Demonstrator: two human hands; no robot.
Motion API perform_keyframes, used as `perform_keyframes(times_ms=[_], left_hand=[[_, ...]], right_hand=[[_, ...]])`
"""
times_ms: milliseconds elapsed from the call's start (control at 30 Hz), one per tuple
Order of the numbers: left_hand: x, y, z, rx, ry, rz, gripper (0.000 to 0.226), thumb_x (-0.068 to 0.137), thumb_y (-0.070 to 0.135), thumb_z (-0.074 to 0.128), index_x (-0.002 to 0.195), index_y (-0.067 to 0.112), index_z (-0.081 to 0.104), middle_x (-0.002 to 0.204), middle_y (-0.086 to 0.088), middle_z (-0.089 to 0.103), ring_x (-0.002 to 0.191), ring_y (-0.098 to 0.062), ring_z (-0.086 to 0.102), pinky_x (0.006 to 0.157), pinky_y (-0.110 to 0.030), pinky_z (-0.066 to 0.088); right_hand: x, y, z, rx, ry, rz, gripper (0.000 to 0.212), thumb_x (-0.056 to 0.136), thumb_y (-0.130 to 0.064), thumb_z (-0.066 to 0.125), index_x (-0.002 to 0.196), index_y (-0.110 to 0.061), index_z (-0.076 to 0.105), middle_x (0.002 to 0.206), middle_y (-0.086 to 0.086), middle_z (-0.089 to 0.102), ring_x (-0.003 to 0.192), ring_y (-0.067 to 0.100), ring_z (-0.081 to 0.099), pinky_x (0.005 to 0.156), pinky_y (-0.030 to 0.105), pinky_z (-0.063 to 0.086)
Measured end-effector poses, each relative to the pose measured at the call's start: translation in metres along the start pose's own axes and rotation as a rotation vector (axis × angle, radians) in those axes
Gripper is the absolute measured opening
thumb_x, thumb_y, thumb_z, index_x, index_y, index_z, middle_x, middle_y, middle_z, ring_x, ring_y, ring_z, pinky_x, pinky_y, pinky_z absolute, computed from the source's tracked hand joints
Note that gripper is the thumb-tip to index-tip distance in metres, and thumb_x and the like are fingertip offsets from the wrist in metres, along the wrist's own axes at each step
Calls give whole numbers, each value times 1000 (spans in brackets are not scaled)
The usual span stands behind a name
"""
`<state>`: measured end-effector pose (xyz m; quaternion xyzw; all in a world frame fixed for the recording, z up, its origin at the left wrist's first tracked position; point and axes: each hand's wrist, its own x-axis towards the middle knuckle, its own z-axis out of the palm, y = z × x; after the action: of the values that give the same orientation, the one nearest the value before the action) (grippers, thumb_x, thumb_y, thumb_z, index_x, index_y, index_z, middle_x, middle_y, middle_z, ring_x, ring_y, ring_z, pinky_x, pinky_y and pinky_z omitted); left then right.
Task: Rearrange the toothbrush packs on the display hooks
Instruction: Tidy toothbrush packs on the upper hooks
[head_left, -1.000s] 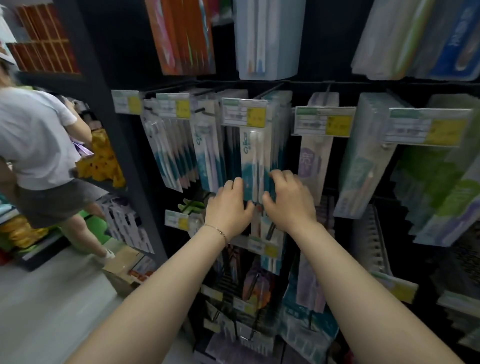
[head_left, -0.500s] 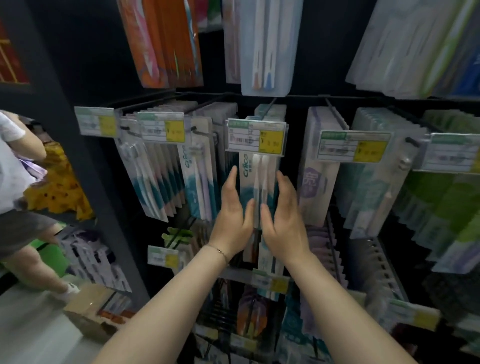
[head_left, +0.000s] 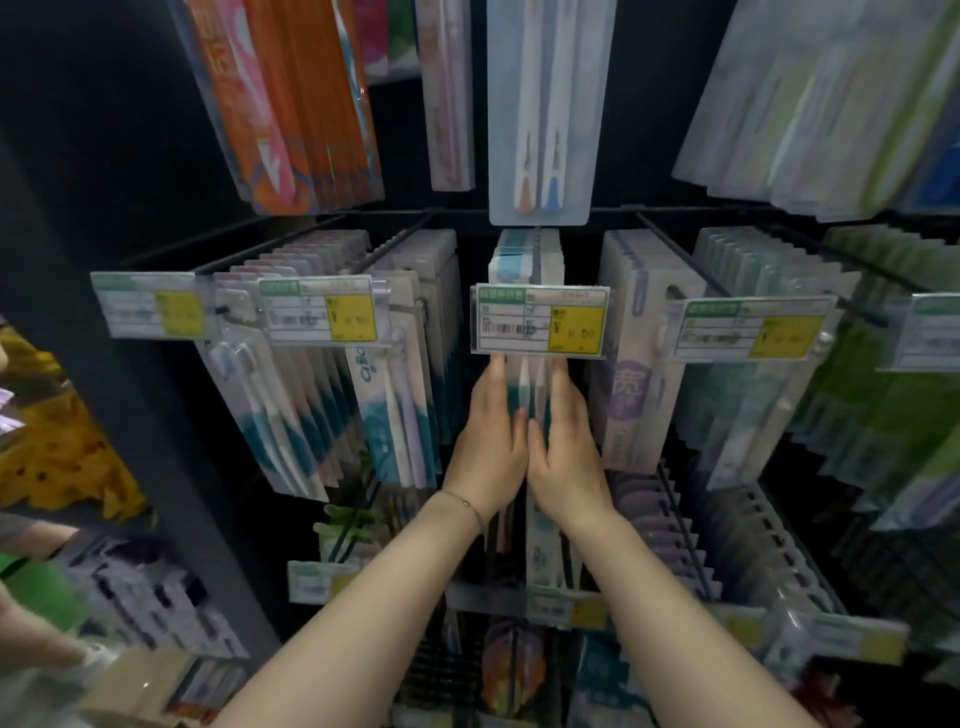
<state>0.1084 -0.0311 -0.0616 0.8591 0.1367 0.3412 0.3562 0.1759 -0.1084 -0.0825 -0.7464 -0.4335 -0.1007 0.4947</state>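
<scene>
Fingers (head_left: 494, 387) of the left hand (head_left: 491, 447) and right hand (head_left: 566, 452) lie straight, gripping nothing, pressed flat against either side of the toothbrush packs (head_left: 527, 265) hanging behind the middle price tag (head_left: 540, 327), probably to square the stack so it hangs neatly.

The left hand (head_left: 491, 447) and right hand (head_left: 565, 453) lie side by side, fingers (head_left: 562, 387) straight.

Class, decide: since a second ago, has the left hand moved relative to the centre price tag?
Yes. The left hand has risen: its fingertips now reach just under the centre price tag, from well below it.
</scene>
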Motion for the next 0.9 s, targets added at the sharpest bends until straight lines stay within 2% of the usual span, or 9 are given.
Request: perform_keyframes(times_ms=[133,200,267,400,467,600,733,800,900], left_hand=[[10,-2,1,-2,-6,17,66,98,9,39,152,29,8,144,3,33,121,3,36,93,6,23],[12,-6,2,-8,-12,18,68,97,9,42,152,30,9,146,-1,34,126,-6,40,104,-12,33],[9,-7,2,0,-12,1,70,97,12,44,152,32,5,152,-4,27,136,-12,34,108,-23,30],[-5,0,-2,40,14,13,74,97,13,46,151,29,-1,153,-1,20,132,0,23,108,-17,19],[-12,5,-4,67,39,29,74,96,12,47,152,26,0,150,-1,22,129,1,22,109,-18,18],[-22,7,-5,147,104,64,66,92,12,52,149,14,19,146,-9,31,135,-16,31,114,-29,24],[-32,10,-8,325,124,82,47,89,14,56,134,7,43,131,-9,47,120,-23,47,102,-38,43],[-36,12,-11,478,129,89,36,87,14,56,123,9,52,119,-8,56,107,-26,55,84,-43,51],[-44,12,-15,665,146,99,21,84,11,58,105,11,60,97,-7,62,87,-30,59,62,-39,48]], right_hand=[[6,4,-2,-2,-29,48,67,100,-27,38,151,-38,-5,159,1,13,139,14,27,101,20,26],[6,3,-4,-12,-36,44,69,99,-24,40,151,-36,-4,159,1,13,139,14,25,101,20,24],[4,1,-7,-11,-22,26,70,98,-22,42,151,-37,-1,158,0,14,142,13,19,105,21,21],[-5,-4,-13,-51,45,10,69,95,-17,47,150,-30,8,154,4,21,142,15,19,111,25,16],[-9,-4,-15,-103,84,-17,63,92,-15,49,148,-20,22,147,8,32,135,18,29,110,27,22],[-15,-3,-20,-162,119,-72,49,86,-17,51,133,-6,43,127,12,47,116,24,46,98,32,39],[-20,1,-26,-336,96,-220,34,82,-16,56,113,-3,56,107,13,55,94,29,54,78,41,50],[-21,1,-28,-408,57,-250,33,78,-12,61,110,-5,57,103,13,56,89,31,55,70,43,50],[-24,-3,-31,-498,-13,-285,32,76,-14,62,107,-8,57,102,11,56,88,31,54,67,44,49]])
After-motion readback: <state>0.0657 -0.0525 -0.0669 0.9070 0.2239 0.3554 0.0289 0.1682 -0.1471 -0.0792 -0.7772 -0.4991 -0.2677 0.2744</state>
